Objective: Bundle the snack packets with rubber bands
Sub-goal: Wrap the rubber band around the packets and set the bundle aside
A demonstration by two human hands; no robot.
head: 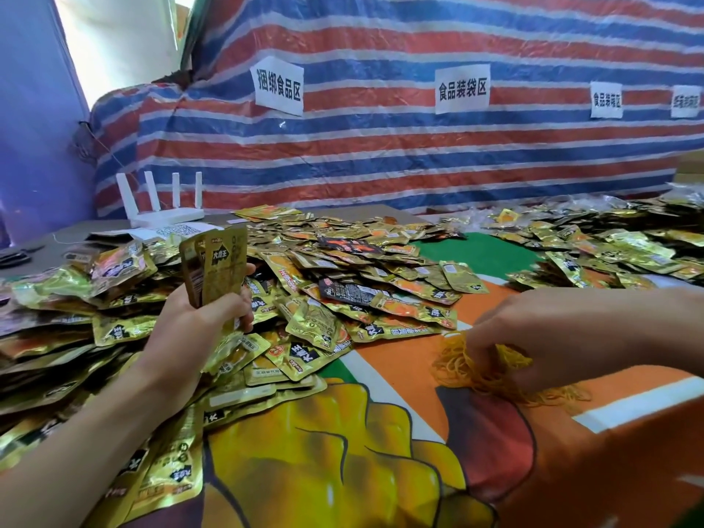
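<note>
The left grip (198, 318) curls round a small upright stack (215, 268) of packets, held above the big heap (343, 283) that covers the left and far parts of the surface (400, 379). Near right, the right grip (552, 329) dips curled fingers into the bands (491, 375), pinching a few. A router (164, 215) stands far left.

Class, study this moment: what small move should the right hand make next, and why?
Probably pull one band free of the bands and carry it to the stack. The left hand grips the stack upright, no band visible on it; the right hand has its fingers in the bands, though whether one is pinched cannot be told.
</note>
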